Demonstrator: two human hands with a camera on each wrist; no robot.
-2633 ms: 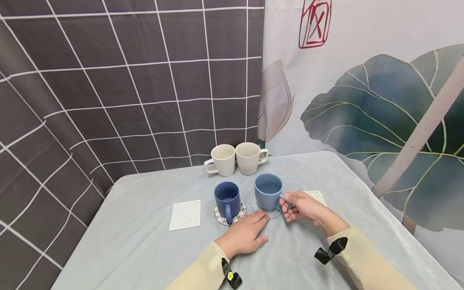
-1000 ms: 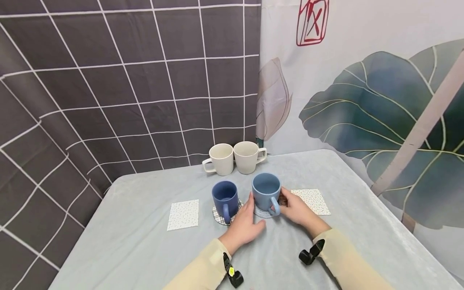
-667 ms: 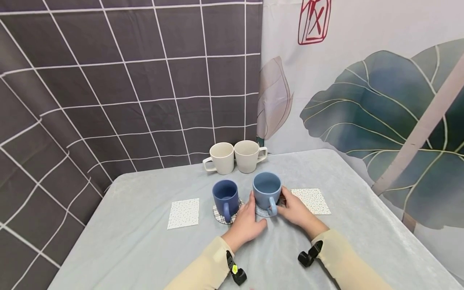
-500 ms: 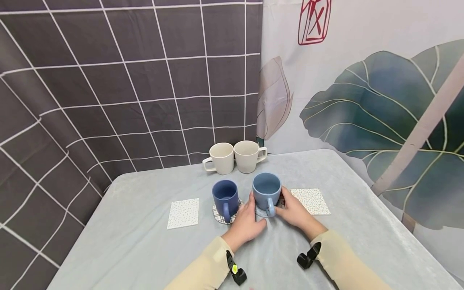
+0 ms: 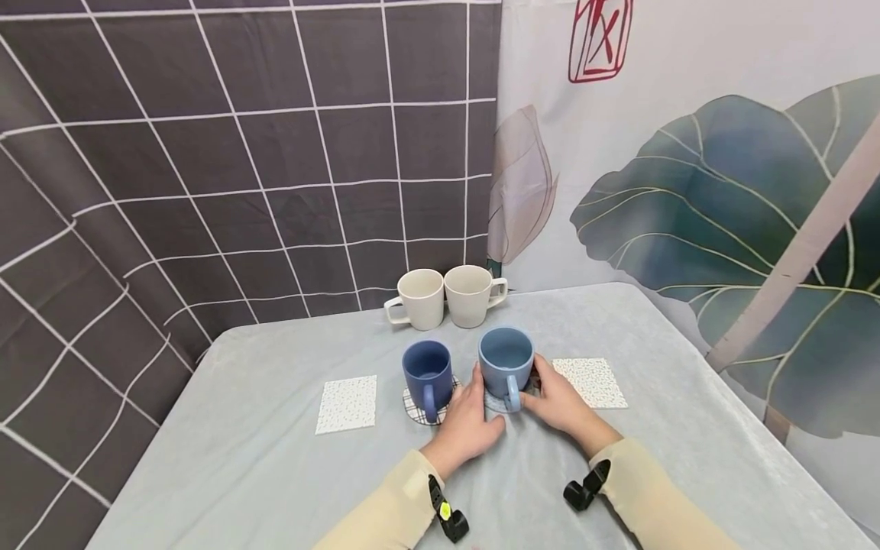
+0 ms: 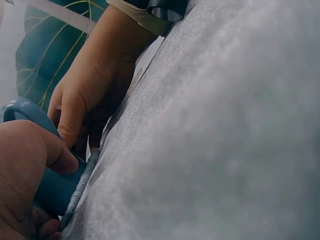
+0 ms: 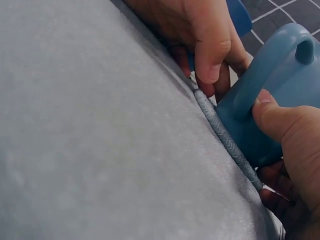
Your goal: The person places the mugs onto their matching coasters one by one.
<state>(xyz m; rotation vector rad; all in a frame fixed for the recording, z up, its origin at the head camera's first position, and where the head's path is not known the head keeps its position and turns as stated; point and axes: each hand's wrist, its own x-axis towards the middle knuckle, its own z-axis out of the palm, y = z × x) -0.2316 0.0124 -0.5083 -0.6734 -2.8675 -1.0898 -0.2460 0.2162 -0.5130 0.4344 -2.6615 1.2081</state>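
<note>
A light blue mug (image 5: 504, 363) stands upright on a round light blue woven coaster (image 7: 227, 140), its handle facing the person. My right hand (image 5: 565, 397) holds the mug from the right, thumb against the wall beside the handle's base and fingers low around the side. On the other side my left hand (image 5: 467, 428) rests with extended fingers against the mug and the coaster's edge; its thumb (image 7: 210, 57) is free of the mug. Just left of it a dark blue mug (image 5: 428, 367) sits on a round plaid coaster (image 5: 415, 412), partly hidden by the left hand.
Two cream mugs (image 5: 421, 299) stand side by side at the table's back edge. A square speckled coaster (image 5: 347, 405) lies at left, and another speckled coaster (image 5: 594, 382) at right, behind the right hand. Grey cloth covers the table (image 5: 275, 473); curtains hang behind.
The right hand has gone from the light blue mug's handle to its side. The mug has turned, its handle swinging from the right toward the front. The left fingers moved up against the mug.
</note>
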